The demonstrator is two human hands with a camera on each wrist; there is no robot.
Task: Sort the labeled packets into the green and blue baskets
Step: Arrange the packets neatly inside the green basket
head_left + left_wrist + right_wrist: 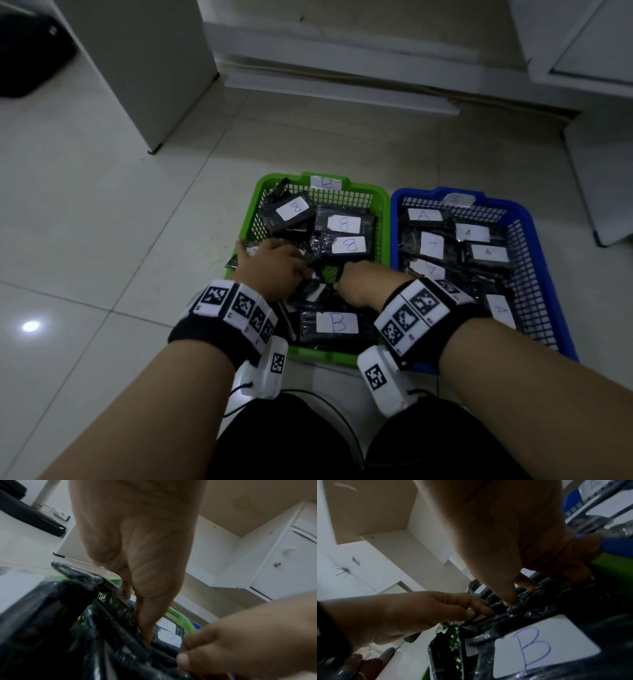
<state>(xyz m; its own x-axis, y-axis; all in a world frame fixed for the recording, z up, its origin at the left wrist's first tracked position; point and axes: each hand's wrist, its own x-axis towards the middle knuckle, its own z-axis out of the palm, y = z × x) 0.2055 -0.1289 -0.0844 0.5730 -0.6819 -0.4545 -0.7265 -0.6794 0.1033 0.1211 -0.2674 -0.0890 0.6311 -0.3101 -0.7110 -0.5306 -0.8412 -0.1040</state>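
1. Two baskets are sitting side by side, touching, on a tiled floor (102,212): a green basket (255,209) holding black packets (344,224) labelled B, and a blue basket (544,222) holding packets labelled A (486,253). White cabinets (144,68) are standing behind them.
2. Both hands are reaching into the green basket, hiding the packets under them.
3. The head view is showing all the labels; the right wrist view is showing only one B packet (539,649) up close, lying nearest the person.
4. The left hand (274,267) is pressing its fingers, close together, down among the packets (106,635).
5. The right hand (359,281) is pinching a black packet edge (522,605) between thumb and fingertips.
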